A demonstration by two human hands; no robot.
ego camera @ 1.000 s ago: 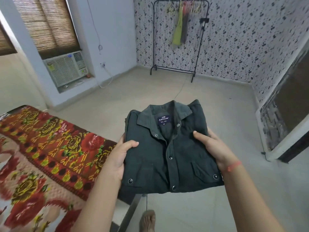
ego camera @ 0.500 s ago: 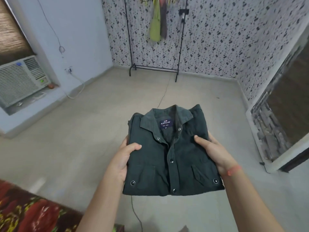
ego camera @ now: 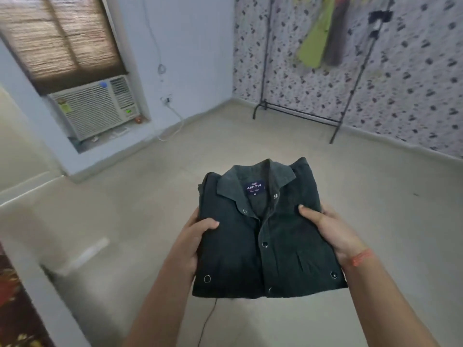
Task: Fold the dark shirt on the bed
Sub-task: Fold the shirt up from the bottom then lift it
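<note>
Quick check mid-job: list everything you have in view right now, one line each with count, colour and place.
shirt: one, dark green, folded, held over the floor between both hands
air conditioner: one, white, in the wall under the window, upper left
blind: one, brown, over the window, top left
clothes rack: one, black, against the speckled wall, upper right
hanging clothes: at least two, lime green and grey, on the rack
bedspread: one, red floral, bottom left edge
cable: one, white, down the wall to the floor
left hand: gripping the shirt's left edge
right hand: gripping the right edge, orange wristband
</note>
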